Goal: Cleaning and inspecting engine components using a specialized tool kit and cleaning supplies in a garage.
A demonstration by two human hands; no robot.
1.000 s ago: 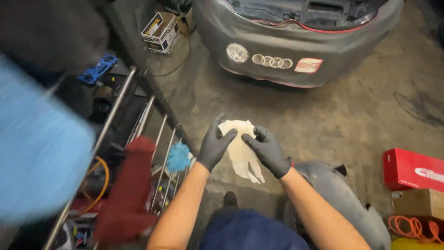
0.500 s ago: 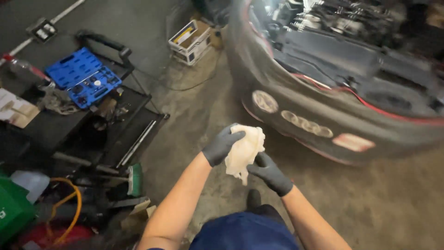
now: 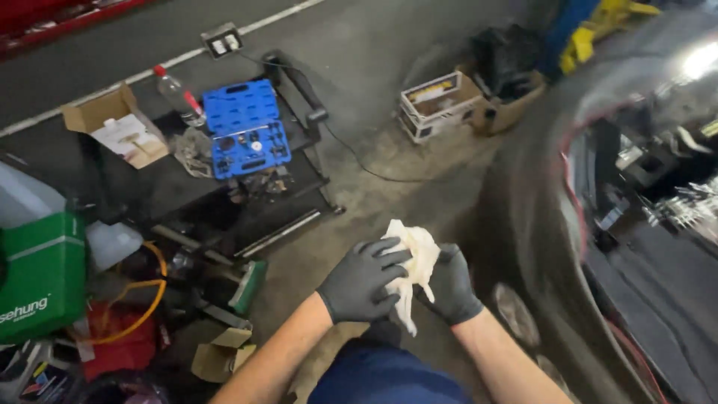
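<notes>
White and crumpled, a rag point(image 3: 412, 262) is sitting bunched between 2 hands in dark gloves, low in the middle of the view, above the concrete floor point(image 3: 389, 150) and just left of the blurred front of a car point(image 3: 598, 224). The left hand point(image 3: 361, 281) is curling over the cloth from the near side, fingers wrapping it, while the right hand point(image 3: 451, 286) is cupping it from behind; both are closing on the rag, neither spread wide. A tail of cloth is hanging below the palms. Judging from the grip, wiping well here means turning the rag so that fresh cloth is meeting each finger, and working between the fingers, not only across the palms. Off to the left a black cart point(image 3: 299, 105) is carrying an open blue tool case point(image 3: 244, 127) along its far edge, with a cardboard box point(image 3: 120, 131) and a clear bottle point(image 3: 178, 96) beside it. A green container point(image 3: 41, 273) is standing at the left, among clutter.
</notes>
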